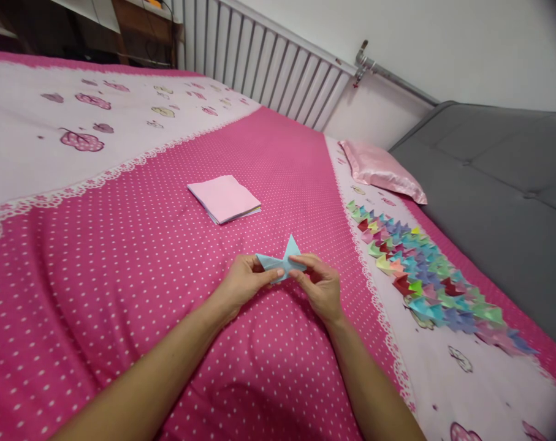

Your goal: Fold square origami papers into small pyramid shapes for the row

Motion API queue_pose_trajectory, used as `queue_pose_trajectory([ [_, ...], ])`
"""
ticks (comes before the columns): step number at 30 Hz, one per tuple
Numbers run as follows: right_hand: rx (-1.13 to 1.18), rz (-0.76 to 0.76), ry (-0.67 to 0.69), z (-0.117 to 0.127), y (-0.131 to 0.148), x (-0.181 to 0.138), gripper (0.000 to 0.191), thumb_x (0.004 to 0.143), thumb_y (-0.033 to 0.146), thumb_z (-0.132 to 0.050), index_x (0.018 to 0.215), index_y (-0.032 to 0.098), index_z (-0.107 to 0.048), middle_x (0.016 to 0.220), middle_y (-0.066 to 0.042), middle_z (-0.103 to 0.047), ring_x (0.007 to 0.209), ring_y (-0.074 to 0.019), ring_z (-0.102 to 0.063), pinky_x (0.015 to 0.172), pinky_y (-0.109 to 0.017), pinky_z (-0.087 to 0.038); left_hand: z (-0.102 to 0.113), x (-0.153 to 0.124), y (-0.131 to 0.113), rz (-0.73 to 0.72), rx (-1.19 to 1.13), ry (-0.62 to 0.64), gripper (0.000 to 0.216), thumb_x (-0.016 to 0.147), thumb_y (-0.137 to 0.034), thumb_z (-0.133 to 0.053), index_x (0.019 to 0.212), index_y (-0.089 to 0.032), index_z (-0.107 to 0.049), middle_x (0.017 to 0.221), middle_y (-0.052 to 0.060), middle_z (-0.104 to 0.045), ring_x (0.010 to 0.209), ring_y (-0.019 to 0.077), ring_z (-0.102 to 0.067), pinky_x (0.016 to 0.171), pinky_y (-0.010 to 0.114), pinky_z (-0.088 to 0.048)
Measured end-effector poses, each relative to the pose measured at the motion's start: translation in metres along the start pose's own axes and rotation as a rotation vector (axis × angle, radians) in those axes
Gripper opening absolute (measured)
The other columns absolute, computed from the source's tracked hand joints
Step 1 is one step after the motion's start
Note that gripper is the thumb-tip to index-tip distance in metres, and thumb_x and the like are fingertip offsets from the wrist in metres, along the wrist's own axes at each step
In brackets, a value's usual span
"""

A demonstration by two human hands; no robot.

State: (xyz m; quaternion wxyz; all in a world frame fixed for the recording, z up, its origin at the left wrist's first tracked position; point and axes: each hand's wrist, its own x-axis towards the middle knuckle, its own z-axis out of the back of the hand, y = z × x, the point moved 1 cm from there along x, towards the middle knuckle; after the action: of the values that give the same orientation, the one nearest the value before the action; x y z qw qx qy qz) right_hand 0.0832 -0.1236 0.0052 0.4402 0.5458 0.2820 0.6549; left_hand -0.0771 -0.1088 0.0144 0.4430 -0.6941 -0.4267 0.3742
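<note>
1. thumb and fingers of the left hand [246,283] close on the left side of a light-blue folded paper [285,263], the thumb pressed along its lower edge.
2. the right hand [322,286] pinches the paper's right side between thumb and forefinger; one sharp point rises between the two hands.
3. the folded paper is held above a pink dotted bedspread [158,269], in front of the person, both forearms reaching in from below.
4. just beyond the hands, a stack of square paper [225,199], pale pink on top, lies flat on the bedspread.
5. to the right, rows of small folded shapes [427,275] in blue, green, red, yellow and purple cover a pale band.
6. farther out sit a shiny pink pillow [381,170], a gray padded headboard [493,177] and a white radiator [263,67] against the wall [443,49].
</note>
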Motion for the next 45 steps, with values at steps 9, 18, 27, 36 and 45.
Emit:
queue_pose_trajectory([
  [9,-0.047,0.002,0.02,0.0029,0.0011,0.0003,0.024,0.073,0.021,-0.067,0.096,0.029,-0.069,0.085,-0.001,-0.065,0.075,-0.0141,-0.058,0.064,-0.027,-0.046,-0.0024,-0.0005,-0.0008,-0.162,0.147,0.014,0.018,0.065,-0.023,-0.068,0.081,-0.017,-0.072,0.085,0.005,-0.072,0.075,0.0171,-0.064,0.077,0.031,-0.048],
  [18,-0.136,0.024,0.007,0.0036,0.0057,0.0021,0.019,0.073,0.022,-0.066,0.091,0.029,-0.07,0.068,0.001,-0.058,0.062,-0.0115,-0.051,0.057,-0.025,-0.043,-0.0039,-0.0015,-0.0014,-0.227,0.227,-0.077,0.014,0.064,-0.022,-0.068,0.076,-0.016,-0.071,0.078,0.005,-0.072,0.069,0.0158,-0.064,0.069,0.03,-0.051],
  [27,-0.155,0.043,0.011,0.0039,0.0024,0.001,0.011,0.075,0.023,-0.065,0.082,0.027,-0.072,0.062,0.001,-0.059,0.058,-0.0116,-0.049,0.053,-0.025,-0.04,-0.0044,0.0004,-0.0005,-0.21,0.17,-0.094,0.008,0.062,-0.018,-0.068,0.069,-0.014,-0.068,0.07,0.004,-0.07,0.062,0.0121,-0.062,0.064,0.026,-0.051],
  [36,-0.171,0.053,0.088,0.0052,0.0033,0.0027,0.012,0.078,0.026,-0.061,0.072,0.023,-0.071,0.054,0.002,-0.054,0.052,-0.0105,-0.046,0.049,-0.023,-0.037,-0.0006,0.0004,0.001,-0.264,0.265,-0.065,0.019,0.064,-0.028,-0.069,0.079,-0.017,-0.071,0.073,0.004,-0.07,0.067,0.0147,-0.061,0.067,0.028,-0.049],
  [45,-0.124,-0.022,0.042,0.0061,0.0024,0.0029,0.007,0.07,0.026,-0.07,0.077,0.023,-0.071,0.067,0.0,-0.068,0.061,-0.0134,-0.058,0.059,-0.026,-0.046,0.0009,0.0011,-0.0007,-0.297,0.239,-0.107,0.008,0.064,-0.025,-0.068,0.067,-0.017,-0.07,0.071,0.003,-0.066,0.067,0.0128,-0.058,0.064,0.025,-0.045],
])
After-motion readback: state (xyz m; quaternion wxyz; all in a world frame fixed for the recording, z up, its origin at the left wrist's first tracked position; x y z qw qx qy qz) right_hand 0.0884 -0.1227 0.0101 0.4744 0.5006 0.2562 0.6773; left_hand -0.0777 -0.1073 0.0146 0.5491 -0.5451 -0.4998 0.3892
